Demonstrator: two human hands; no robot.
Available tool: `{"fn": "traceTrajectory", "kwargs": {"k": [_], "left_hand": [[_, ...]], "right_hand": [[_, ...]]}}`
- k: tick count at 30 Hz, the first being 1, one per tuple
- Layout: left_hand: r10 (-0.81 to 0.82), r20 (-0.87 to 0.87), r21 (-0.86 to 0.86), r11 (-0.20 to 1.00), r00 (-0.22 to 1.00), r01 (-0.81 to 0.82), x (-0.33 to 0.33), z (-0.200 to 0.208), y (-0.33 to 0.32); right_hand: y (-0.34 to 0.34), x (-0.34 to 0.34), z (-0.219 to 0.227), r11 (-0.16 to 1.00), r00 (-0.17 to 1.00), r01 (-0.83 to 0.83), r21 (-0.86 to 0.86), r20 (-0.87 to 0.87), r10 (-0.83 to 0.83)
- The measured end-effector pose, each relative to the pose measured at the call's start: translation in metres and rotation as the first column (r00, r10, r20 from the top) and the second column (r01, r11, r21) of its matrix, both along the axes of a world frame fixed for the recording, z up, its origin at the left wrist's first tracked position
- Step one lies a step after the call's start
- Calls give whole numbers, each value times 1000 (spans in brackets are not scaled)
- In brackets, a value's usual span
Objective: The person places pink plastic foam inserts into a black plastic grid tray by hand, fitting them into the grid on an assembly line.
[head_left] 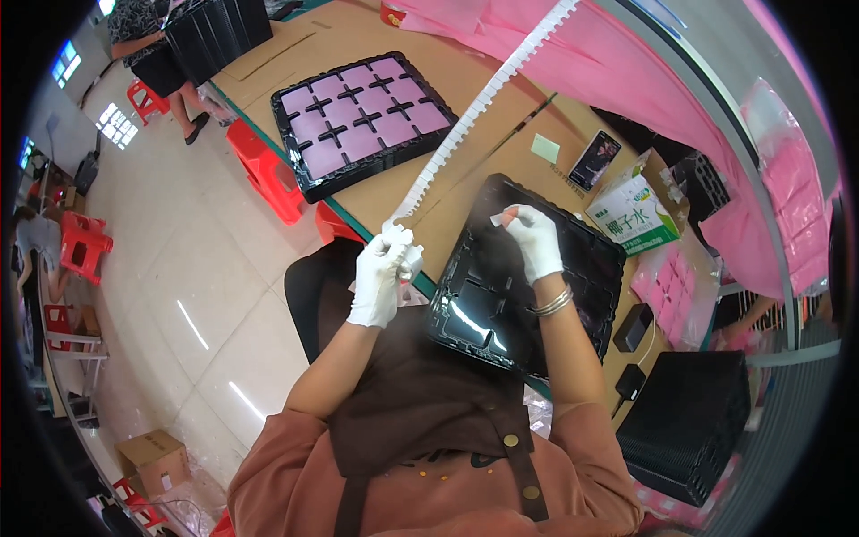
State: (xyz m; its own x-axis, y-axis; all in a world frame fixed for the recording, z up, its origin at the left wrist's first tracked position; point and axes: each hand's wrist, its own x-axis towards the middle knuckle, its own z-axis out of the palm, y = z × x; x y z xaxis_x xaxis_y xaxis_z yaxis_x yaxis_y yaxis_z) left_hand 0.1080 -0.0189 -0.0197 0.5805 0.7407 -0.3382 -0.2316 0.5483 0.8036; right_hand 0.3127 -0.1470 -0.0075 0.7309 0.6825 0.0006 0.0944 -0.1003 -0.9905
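Note:
My left hand (376, 282), in a white glove, grips the lower end of a long white strip (479, 112) with a toothed edge. The strip slants up and to the right over the table. Gloved in white too, with the fingertips showing, my right hand (537, 246) pinches a small white piece (497, 219). Beneath that hand lies a black plastic tray (465, 304) with several square compartments, tilted at the table's near edge. Farther left, a second black tray (309, 191) holds pink squares parted by black cross-shaped dividers.
A phone (595, 161), a pale note (545, 148) and a green-white carton (633, 215) stand or lie beyond the near tray. Stacked black trays (689, 421) sit at the lower right. Pink sheeting (573, 63) hangs along the back. Red stools (264, 174) and a person (148, 54) are at the left.

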Motion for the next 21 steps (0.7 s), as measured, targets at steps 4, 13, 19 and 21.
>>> {"fn": "traceTrajectory", "kwargs": {"k": [4,13,19,21], "left_hand": [[-16,48,-116,993,999,22,-4,9,5],[-175,-131,85,979,976,187,-18,22,14],[-239,-96,51,968,966,245,-6,28,9],[-257,-72,59,963,964,262,1,31,2]], "right_hand": [[3,-12,7,998,997,-70,6,-12,70],[-52,101,63,744,505,644,179,630,-590],[-159,230,79,471,398,851,-231,869,-293],[-153,219,78,460,397,845,-272,895,-201]]}}
